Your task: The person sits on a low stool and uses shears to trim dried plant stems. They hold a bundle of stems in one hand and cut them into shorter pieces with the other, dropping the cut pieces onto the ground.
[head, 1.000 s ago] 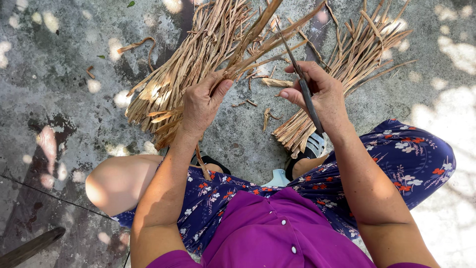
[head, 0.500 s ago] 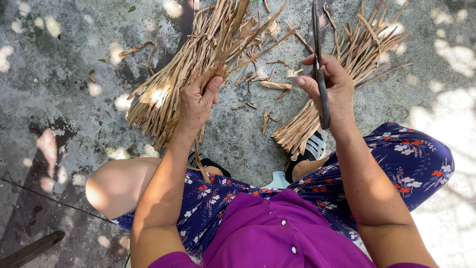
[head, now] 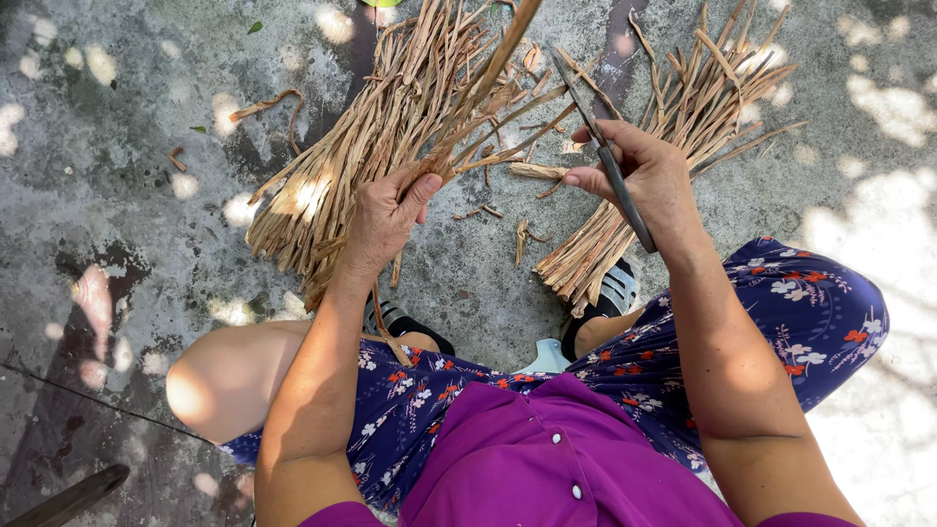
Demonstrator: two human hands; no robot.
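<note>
left hand: closed around the lower end of a thin bunch of dry strips, centre of frame; fingers wrapped, thumb on top.
right hand: closed on a dark knife, fingers curled on the handle, blade pointing up-left out of the fist.
held bunch: long axis runs from the left hand up and to the right, toward the top edge; the top end leaves the frame.
key relation: knife blade lies just right of the held bunch, angled toward it; cannot tell if the tip touches the strips. right hand is the nearer one to the free part of the bunch, left hand pins its base.
left pile: big sheaf of dry strips on the ground, fanning from upper centre to lower left, under and behind the left hand.
right pile: second sheaf, upper right, partly behind the right hand.
ground: grey concrete floor, sun patches, loose scraps between the piles.
body: person squatting, floral trousers, purple top, sandals at centre.
</note>
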